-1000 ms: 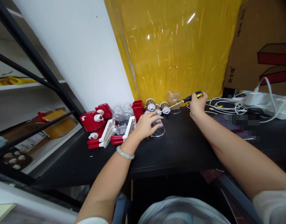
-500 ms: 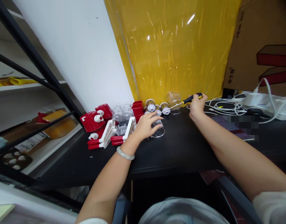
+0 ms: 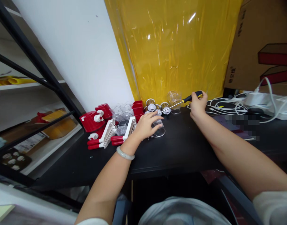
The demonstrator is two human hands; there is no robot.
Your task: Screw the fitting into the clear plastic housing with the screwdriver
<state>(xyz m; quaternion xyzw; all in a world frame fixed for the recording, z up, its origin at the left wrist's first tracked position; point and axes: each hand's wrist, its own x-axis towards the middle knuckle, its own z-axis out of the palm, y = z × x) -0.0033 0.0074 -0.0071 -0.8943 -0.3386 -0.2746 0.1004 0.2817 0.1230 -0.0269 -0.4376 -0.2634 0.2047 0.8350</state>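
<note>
My left hand (image 3: 146, 125) is wrapped round a clear plastic cup (image 3: 158, 128) that stands on the black table (image 3: 178, 150). A pale bangle sits on that wrist. My right hand (image 3: 198, 104) grips the black and yellow handle of a screwdriver (image 3: 180, 102) at the back of the table. Its metal shaft points left toward several gold and white cylinders (image 3: 151, 105). Another clear cup (image 3: 174, 98) stands behind the shaft.
Red and white plastic parts (image 3: 103, 125) and clear cups lie left of my left hand. A yellow plastic sheet (image 3: 171, 47) hangs behind. White cables and a power strip (image 3: 255, 101) lie at the right, under a cardboard box (image 3: 262, 43). A black metal shelf frame (image 3: 35, 81) stands left.
</note>
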